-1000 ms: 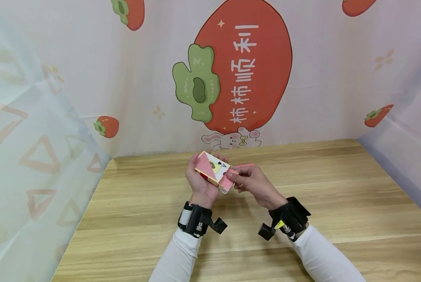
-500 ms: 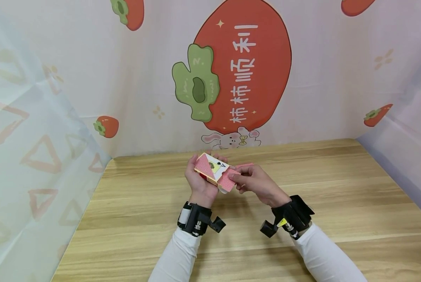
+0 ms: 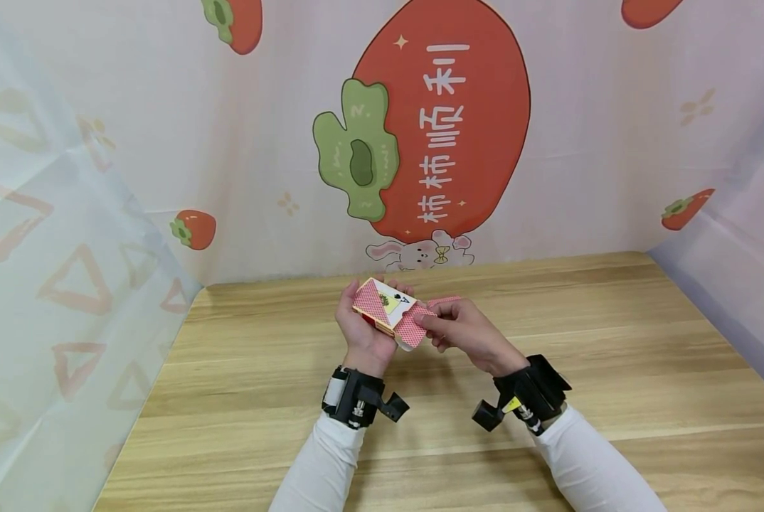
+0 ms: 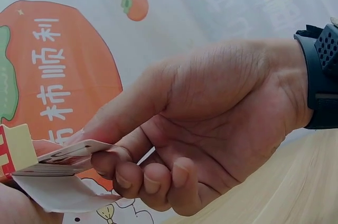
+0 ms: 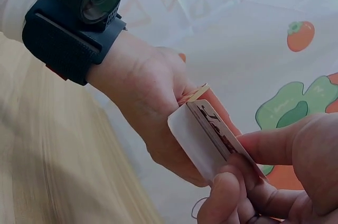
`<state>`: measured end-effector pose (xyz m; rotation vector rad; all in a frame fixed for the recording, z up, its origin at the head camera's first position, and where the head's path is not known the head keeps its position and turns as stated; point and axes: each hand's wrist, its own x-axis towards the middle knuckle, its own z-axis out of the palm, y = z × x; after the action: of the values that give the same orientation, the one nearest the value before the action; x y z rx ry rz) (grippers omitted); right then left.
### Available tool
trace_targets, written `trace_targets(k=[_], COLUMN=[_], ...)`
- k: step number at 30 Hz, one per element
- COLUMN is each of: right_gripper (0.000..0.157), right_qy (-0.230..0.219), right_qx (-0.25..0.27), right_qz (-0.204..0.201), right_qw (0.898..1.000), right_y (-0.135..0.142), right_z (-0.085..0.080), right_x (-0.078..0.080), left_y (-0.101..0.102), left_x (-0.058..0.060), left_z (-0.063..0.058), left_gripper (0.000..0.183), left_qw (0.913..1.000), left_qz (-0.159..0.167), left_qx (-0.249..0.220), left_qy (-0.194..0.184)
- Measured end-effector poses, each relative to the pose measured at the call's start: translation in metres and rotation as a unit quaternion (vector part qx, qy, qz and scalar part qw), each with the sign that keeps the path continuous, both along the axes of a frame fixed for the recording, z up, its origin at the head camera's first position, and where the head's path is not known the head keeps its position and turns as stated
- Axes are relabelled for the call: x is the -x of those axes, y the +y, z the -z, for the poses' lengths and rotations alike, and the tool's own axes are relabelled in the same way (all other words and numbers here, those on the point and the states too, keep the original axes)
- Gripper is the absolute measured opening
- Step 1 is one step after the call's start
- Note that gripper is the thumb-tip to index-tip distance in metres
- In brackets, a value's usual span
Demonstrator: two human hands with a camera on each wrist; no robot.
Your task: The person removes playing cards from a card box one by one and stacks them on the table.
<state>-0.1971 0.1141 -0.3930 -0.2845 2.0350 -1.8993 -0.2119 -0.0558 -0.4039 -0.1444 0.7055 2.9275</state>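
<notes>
A red-and-white patterned card box (image 3: 374,302) with an ace of spades on its face lies tilted in my left hand (image 3: 363,338), which grips its sides from below. Several playing cards (image 3: 412,328) stick out of the end of the box. Thumb and fingers of my right hand (image 3: 468,334) pinch these cards. In the left wrist view, the card stack (image 4: 71,155) shows edge-on above the box's white flap (image 4: 63,192). From the right wrist, the flap (image 5: 187,137) hangs beside the cards (image 5: 216,131). Most of the stack is hidden inside the box.
A red patterned piece (image 3: 444,301) shows just behind the right hand; whether it is a loose card is unclear. Both hands are above a wooden table (image 3: 241,427). A printed cloth (image 3: 279,128) hangs along the table's back edge. Wrist straps (image 3: 529,395) carry cameras.
My right hand has shifted slightly to the right, and the cards stick out of the box a little further. Between the last two frames hardly anything moves.
</notes>
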Motion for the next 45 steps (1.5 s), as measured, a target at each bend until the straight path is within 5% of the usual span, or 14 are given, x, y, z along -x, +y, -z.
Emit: trace_targets(k=[27,45], right_gripper=[0.019,0.02], right_qy=[-0.078,-0.067], right_qx=[0.047,0.042], right_qz=[0.011,-0.002], right_qw=[0.996,0.997], right_y=[0.001,0.003], right_z=[-0.005,-0.006], right_x=[-0.001,-0.002], left_y=[-0.009,-0.02], left_x=[0.006,0.009], left_z=[0.001,0.0], left_gripper=[0.043,0.043], left_qw=[0.9979,0.9967], left_qz=[-0.014,-0.022], left_qx=[-0.049,-0.068], left_qy=[-0.04,-0.038])
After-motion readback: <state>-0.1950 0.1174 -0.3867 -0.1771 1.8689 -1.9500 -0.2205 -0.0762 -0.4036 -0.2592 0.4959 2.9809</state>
